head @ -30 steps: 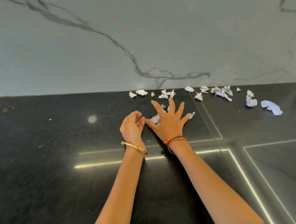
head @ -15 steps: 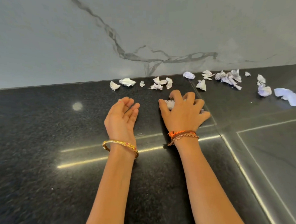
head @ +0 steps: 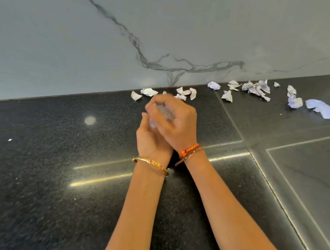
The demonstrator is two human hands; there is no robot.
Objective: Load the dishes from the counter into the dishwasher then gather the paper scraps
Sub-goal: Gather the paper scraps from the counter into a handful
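Lying along the marble backsplash point(head: 64, 44), loose paper scraps point(head: 256, 88) dot the black counter point(head: 49, 166), while the right hand point(head: 179, 124) clutches a blurred paper wad point(head: 163, 113) over the cupped left hand point(head: 151, 140).

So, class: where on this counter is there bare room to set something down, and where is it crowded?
Bare: the black counter left of the hands, from the wall to the near edge, apart from a few specks. Also the grey panel at near right. Crowded: the back edge, where paper scraps run along the wall, ahead of the left hand and right hand.
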